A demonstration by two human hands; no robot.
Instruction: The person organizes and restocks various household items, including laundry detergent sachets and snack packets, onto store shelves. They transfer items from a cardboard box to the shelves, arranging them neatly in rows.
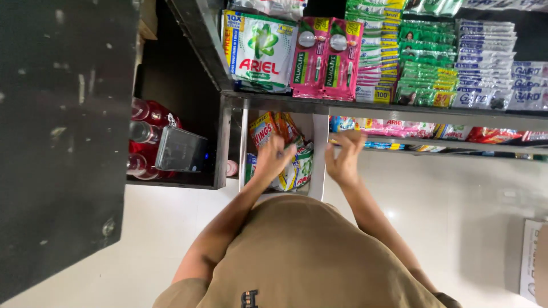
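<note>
sachets point(285, 157) | orange, green; crammed upright | white bin point(318, 165), lower shelf

A white upright bin point(317, 149) is standing at frame centre, holding a bunch of orange and green soap-powder sachets point(283, 149). The left hand point(274, 158) is lying on those sachets; the right hand point(344, 157) is hovering just right of them. Above, a dark metal shelf point(377, 107) is carrying green and pink packets point(326, 57). At left, red-capped clear bottles point(147, 137) are sitting in a dark cabinet point(185, 85).

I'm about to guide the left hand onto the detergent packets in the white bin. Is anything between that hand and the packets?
Nothing visible is in the way. The left hand is already at the detergent packets in the white bin, right over them. The right hand is beside it at the bin's right wall, apart from the left.
</note>
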